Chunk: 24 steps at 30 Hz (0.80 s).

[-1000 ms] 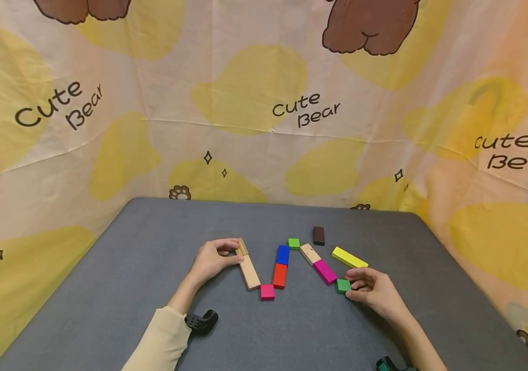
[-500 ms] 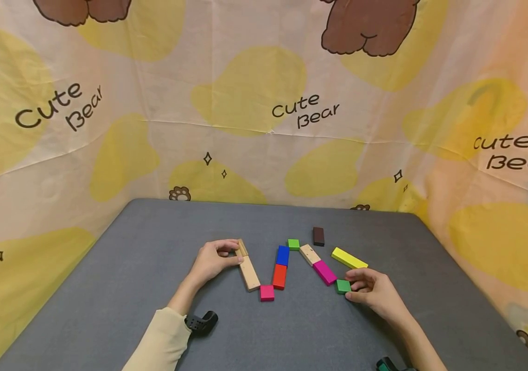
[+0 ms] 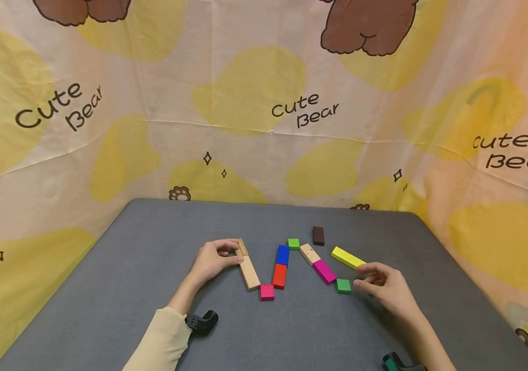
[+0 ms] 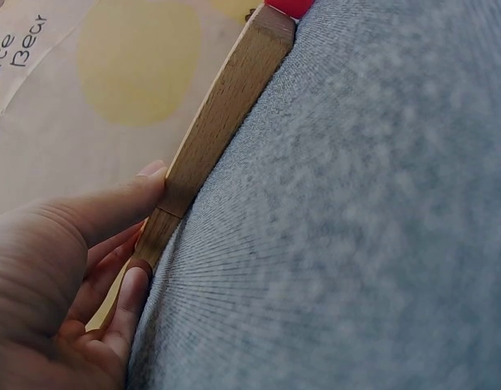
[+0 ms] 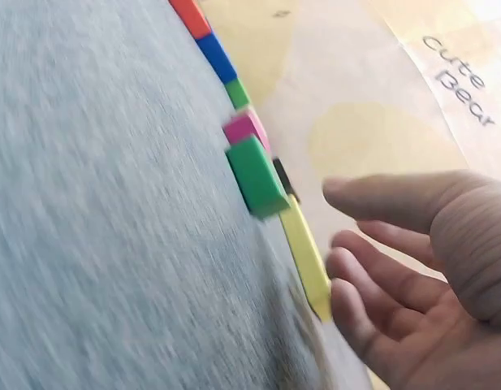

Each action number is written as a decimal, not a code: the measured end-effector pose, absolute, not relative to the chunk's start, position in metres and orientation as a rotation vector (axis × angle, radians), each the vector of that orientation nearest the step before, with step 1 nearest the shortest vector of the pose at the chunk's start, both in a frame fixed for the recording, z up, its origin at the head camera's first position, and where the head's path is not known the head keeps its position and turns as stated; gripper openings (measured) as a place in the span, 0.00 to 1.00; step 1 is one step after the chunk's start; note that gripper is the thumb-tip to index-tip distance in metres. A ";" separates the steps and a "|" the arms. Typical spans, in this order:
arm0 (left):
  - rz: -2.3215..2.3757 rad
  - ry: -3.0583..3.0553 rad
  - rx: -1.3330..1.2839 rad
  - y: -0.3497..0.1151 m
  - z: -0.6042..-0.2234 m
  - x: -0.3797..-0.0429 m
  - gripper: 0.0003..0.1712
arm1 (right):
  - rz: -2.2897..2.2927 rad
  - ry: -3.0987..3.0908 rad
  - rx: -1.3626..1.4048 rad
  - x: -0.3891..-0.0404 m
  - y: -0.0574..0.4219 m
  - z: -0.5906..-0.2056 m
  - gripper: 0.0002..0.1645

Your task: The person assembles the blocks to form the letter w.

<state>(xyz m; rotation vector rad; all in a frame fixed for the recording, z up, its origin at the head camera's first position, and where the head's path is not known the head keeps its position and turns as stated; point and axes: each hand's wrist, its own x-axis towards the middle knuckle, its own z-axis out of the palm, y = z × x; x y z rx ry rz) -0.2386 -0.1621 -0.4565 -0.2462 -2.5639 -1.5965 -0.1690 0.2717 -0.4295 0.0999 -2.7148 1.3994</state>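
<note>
In the head view, my left hand (image 3: 213, 262) pinches a short narrow wooden block (image 3: 242, 247) at the far end of a longer plain wooden block (image 3: 249, 273). The left wrist view shows the thumb by the seam between them and fingertips (image 4: 135, 284) on the short piece. My right hand (image 3: 386, 288) holds nothing, its fingers loosely bent and parted just right of a dark green block (image 3: 343, 286). A yellow block (image 3: 347, 257) lies beyond that hand, its near end close to the fingertips.
On the grey table (image 3: 152, 226), a zigzag row continues with pink (image 3: 267, 292), red (image 3: 279, 276), blue (image 3: 283, 254), light green (image 3: 293, 244), natural wood (image 3: 310, 253) and magenta (image 3: 324, 271) blocks. A dark brown block (image 3: 318, 235) lies apart behind it. Printed cloth hangs around the table.
My right hand has let go of the dark green block and moved off slightly to the right. The left hand and the blocks have stayed in place.
</note>
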 end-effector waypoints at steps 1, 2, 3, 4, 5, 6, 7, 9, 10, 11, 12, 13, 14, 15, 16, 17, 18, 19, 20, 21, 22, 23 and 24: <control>-1.598 -2.563 -0.247 -0.162 -0.456 -0.238 0.18 | 1.335 -2.708 0.097 -0.169 0.274 -0.429 0.24; -1.602 -2.561 -0.246 -0.163 -0.456 -0.238 0.17 | 1.272 -2.698 0.089 -0.170 0.277 -0.429 0.24; -1.602 -2.560 -0.246 -0.163 -0.455 -0.238 0.17 | 1.214 -2.693 0.083 -0.170 0.279 -0.430 0.24; -1.604 -2.560 -0.246 -0.163 -0.454 -0.238 0.17 | 1.167 -2.689 0.074 -0.170 0.281 -0.430 0.25; -1.607 -2.560 -0.246 -0.163 -0.454 -0.237 0.17 | 1.132 -2.687 0.068 -0.171 0.282 -0.431 0.25; -1.608 -2.561 -0.244 -0.164 -0.454 -0.237 0.17 | 1.107 -2.686 0.059 -0.171 0.283 -0.431 0.26; -1.608 -2.562 -0.242 -0.164 -0.454 -0.237 0.17 | 1.085 -2.689 0.051 -0.172 0.284 -0.432 0.27; -1.611 -2.562 -0.242 -0.164 -0.454 -0.237 0.17 | 1.089 -2.691 0.046 -0.173 0.285 -0.432 0.29; -1.614 -2.562 -0.240 -0.165 -0.454 -0.237 0.17 | 1.107 -2.689 0.044 -0.173 0.285 -0.432 0.30; -1.615 -2.562 -0.238 -0.165 -0.454 -0.237 0.17 | 1.134 -2.690 0.048 -0.173 0.285 -0.431 0.30; -1.611 -2.563 -0.238 -0.165 -0.454 -0.237 0.17 | 1.164 -2.686 0.055 -0.174 0.285 -0.430 0.31; -1.610 -2.563 -0.240 -0.164 -0.454 -0.237 0.18 | 1.199 -2.682 0.066 -0.175 0.286 -0.429 0.31; -1.607 -2.564 -0.242 -0.164 -0.455 -0.238 0.18 | 1.235 -2.677 0.077 -0.176 0.287 -0.427 0.32; -1.606 -2.565 -0.241 -0.164 -0.455 -0.238 0.18 | 1.267 -2.674 0.097 -0.177 0.289 -0.425 0.32; -1.605 -2.565 -0.242 -0.164 -0.455 -0.239 0.18 | 1.289 -2.675 0.127 -0.180 0.292 -0.424 0.32; -1.606 -2.565 -0.244 -0.164 -0.455 -0.239 0.18 | 1.300 -2.681 0.171 -0.183 0.296 -0.422 0.32; -1.605 -2.566 -0.248 -0.163 -0.456 -0.239 0.18 | 1.299 -2.689 0.224 -0.186 0.300 -0.420 0.32; -1.611 -2.565 -0.248 -0.163 -0.456 -0.239 0.18 | 1.295 -2.702 0.286 -0.191 0.304 -0.418 0.32; -1.613 -2.563 -0.248 -0.163 -0.456 -0.240 0.18 | 1.290 -2.716 0.356 -0.196 0.308 -0.416 0.32; -1.618 -2.562 -0.245 -0.163 -0.456 -0.239 0.18 | 1.285 -2.732 0.429 -0.202 0.312 -0.415 0.32; -1.617 -2.561 -0.248 -0.163 -0.456 -0.239 0.18 | 1.286 -2.752 0.497 -0.207 0.317 -0.413 0.32; -1.619 -2.561 -0.251 -0.163 -0.455 -0.239 0.18 | 1.301 -2.773 0.560 -0.212 0.321 -0.412 0.32; -1.615 -2.562 -0.257 -0.162 -0.455 -0.239 0.18 | 1.326 -2.793 0.612 -0.217 0.324 -0.410 0.32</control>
